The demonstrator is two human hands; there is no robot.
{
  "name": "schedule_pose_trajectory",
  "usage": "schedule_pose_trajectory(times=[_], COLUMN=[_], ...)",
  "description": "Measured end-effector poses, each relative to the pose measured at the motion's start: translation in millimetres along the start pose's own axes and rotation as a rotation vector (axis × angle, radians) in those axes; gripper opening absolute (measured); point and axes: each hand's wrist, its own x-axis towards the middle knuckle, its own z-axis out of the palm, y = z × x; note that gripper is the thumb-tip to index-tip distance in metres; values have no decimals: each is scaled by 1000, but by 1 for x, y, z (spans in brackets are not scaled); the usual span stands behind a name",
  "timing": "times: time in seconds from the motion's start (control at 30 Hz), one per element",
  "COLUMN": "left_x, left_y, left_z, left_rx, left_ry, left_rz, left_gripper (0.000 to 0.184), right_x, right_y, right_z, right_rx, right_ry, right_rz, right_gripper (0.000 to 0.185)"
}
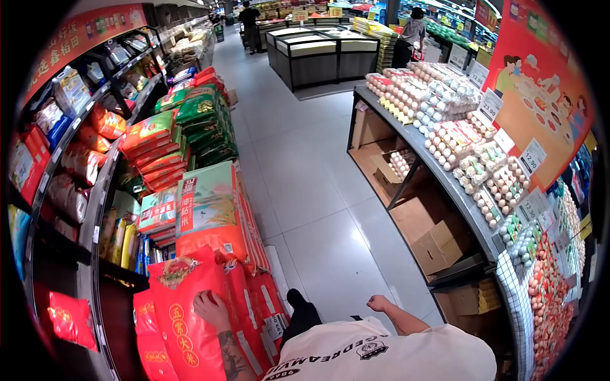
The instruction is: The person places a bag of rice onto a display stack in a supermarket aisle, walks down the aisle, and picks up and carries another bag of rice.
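My left hand (211, 310) lies on the front of a big red rice bag (184, 333) with yellow characters, its fingers spread over the surface and not gripping it. The bag stands upright at the near end of the rice stacks. My right hand (380, 303) hangs over the aisle floor to the right of my body, fingers curled in, with nothing visible in it. Just beyond the red bag lies a stack topped by a green and red rice bag (206, 203).
Shelves (95, 159) of packaged goods line the left. A curved stand (413, 136) with packed eggs and price signs runs along the right, cardboard boxes (438, 247) beneath. The tiled aisle (305, 165) leads to a dark display bin (324, 60). Two people are farther off.
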Motion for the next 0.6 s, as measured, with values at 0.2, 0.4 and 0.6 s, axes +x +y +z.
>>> schedule_pose_trajectory(times=[0.2, 0.4, 0.6], left_x=[112, 184, 190], left_y=[32, 33, 15], left_z=[96, 194, 247], left_rx=[-214, -292, -250], left_ry=[-130, -208, -401], left_rz=[12, 99, 24], left_gripper=[32, 38, 43], right_x=[30, 94, 166], right_y=[-101, -183, -224], right_z=[-66, -150, -173], right_rx=[15, 62, 35], right_ry=[44, 219, 194], right_rz=[-16, -57, -45], right_gripper=[35, 34, 33])
